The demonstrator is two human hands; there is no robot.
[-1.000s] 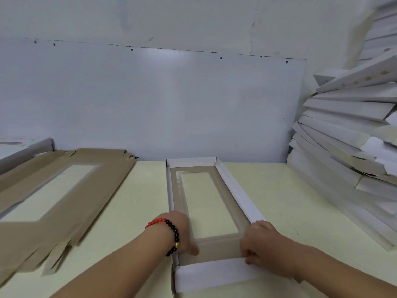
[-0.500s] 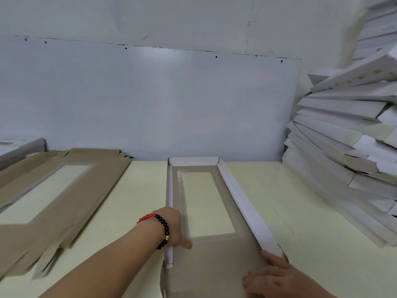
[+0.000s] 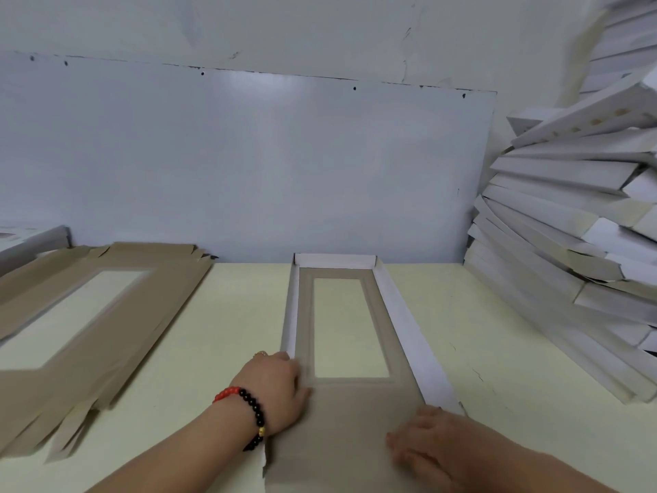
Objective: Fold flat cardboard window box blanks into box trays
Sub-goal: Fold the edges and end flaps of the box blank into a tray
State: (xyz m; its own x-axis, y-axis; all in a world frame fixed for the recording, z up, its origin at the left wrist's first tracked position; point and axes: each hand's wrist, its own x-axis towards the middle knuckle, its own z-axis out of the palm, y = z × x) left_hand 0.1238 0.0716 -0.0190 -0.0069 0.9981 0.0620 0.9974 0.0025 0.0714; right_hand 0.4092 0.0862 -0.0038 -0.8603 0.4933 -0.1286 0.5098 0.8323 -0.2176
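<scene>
Near end wall not up yet, tray at twelve o'clock on the table (image 3: 220, 336).

Your left hand (image 3: 275, 389) curls over the box tray (image 3: 355, 414) side wall at nine; your right hand (image 3: 426, 443) lies fingers-straight on the panel at five. Judged light and stiff but easily creased, so hold by the folded walls, not the window. The tray holds nothing; flat blanks (image 3: 89, 314) wait at ten, finished trays (image 3: 569, 243) at two.

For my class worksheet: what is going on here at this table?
A person is folding a cardboard window box blank into a tray. The far end wall and both long side walls stand up; the near end lies flat. The left hand grips the left wall, and the right hand presses the near panel. Flat blanks lie left, finished trays are stacked right.
</scene>
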